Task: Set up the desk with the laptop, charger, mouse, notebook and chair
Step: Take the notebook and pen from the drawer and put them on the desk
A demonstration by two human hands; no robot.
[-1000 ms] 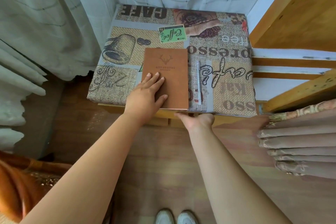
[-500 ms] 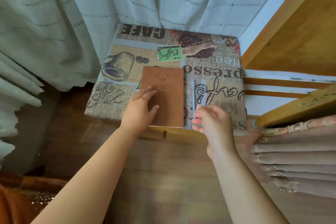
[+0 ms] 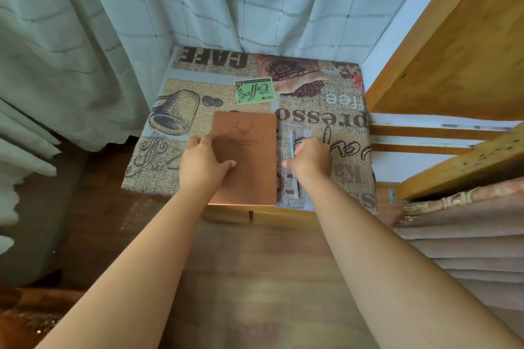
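While both bare arms reach forward from the bottom of the view, the left hand [image 3: 205,163] lies on the notebook [image 3: 246,159], palm down on the left part of its brown cover, thumb stretched toward the middle and fingers at the left edge; whether the fingers curl under that edge cannot be told. The notebook rests flat on the counter [image 3: 195,110], a small surface dressed in a coffee-print cloth, and its near edge sticks out slightly past the front edge of the cloth. A deer-head emblem shows on the cover above the hand. Just right of the notebook a pen [image 3: 292,161] lies lengthwise on the cloth, running from far to near. The right hand [image 3: 309,160] is over the middle of the pen, fingers curled downward around it, hiding that stretch; the pen's ends show above and below the hand, and whether it is gripped or merely touched cannot be told. The two hands are apart, with the right part of the notebook bare between them. A checked curtain [image 3: 198,0] hangs behind and left of the counter, a wooden frame [image 3: 453,37] stands to the right, and folded cloth [image 3: 465,232] lies lower right. The floor [image 3: 255,263] below is wood.
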